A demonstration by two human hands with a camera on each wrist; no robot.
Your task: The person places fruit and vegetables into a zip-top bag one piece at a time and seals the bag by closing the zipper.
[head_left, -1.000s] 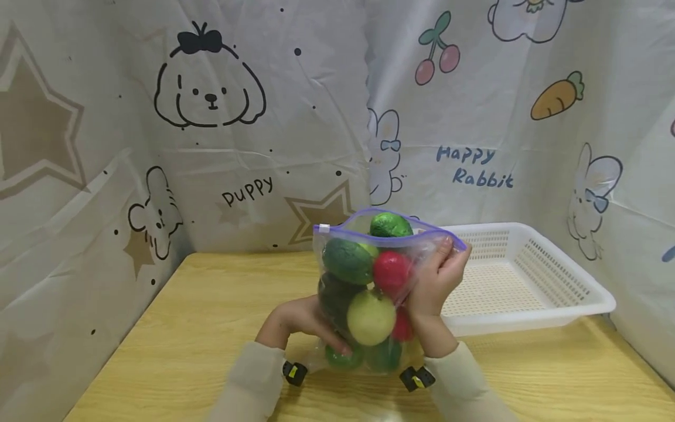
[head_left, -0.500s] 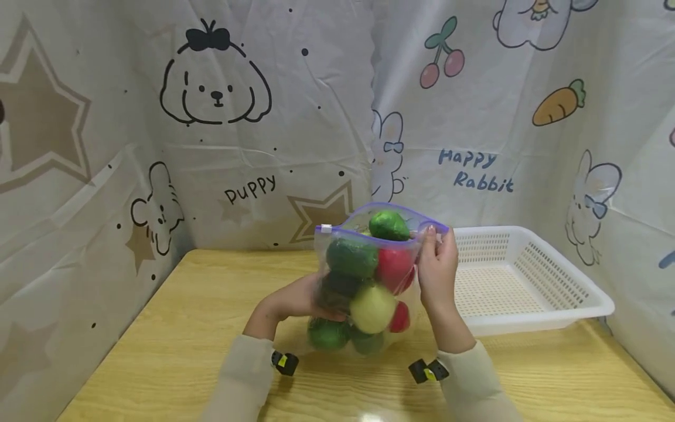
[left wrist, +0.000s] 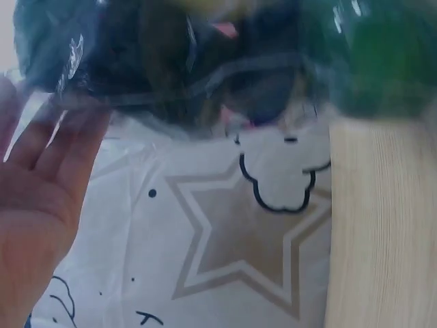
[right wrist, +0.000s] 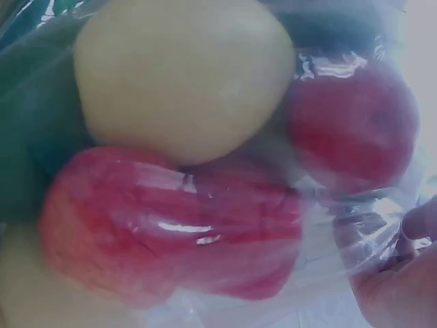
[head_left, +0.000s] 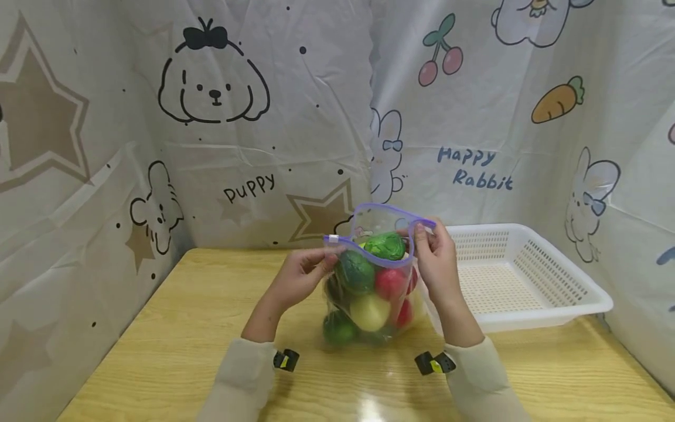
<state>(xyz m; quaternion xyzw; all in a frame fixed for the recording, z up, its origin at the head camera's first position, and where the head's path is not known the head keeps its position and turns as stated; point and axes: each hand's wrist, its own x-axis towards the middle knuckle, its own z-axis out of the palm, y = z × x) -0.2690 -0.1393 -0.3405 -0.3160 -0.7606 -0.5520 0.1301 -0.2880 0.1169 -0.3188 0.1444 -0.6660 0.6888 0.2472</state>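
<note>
A clear slider bag (head_left: 343, 305) with a purple zip rim stands upright on the wooden table, its mouth gaping. Round produce fills it: a yellow fruit (head_left: 370, 312), red fruits (right wrist: 171, 225), and several green ones, with a leafy-looking green piece (head_left: 387, 245) on top. My left hand (head_left: 297, 278) pinches the bag's upper left edge just below the white slider (head_left: 333, 238). Opposite it, my right hand (head_left: 437, 258) grips the purple rim at the right corner, thumb facing me. In the right wrist view the fruits press against the film beside my hand.
A white perforated plastic basket (head_left: 527, 319) rests on the table at the right, behind my right hand. Light wood tabletop (head_left: 190, 328) extends to the left. A printed cloth (head_left: 295, 117) with cartoon figures hangs around the back and sides.
My left hand has gone from supporting the bag's lower left side up to its top left edge. The bag has settled onto the table, and the right hand has shifted slightly left and up.
</note>
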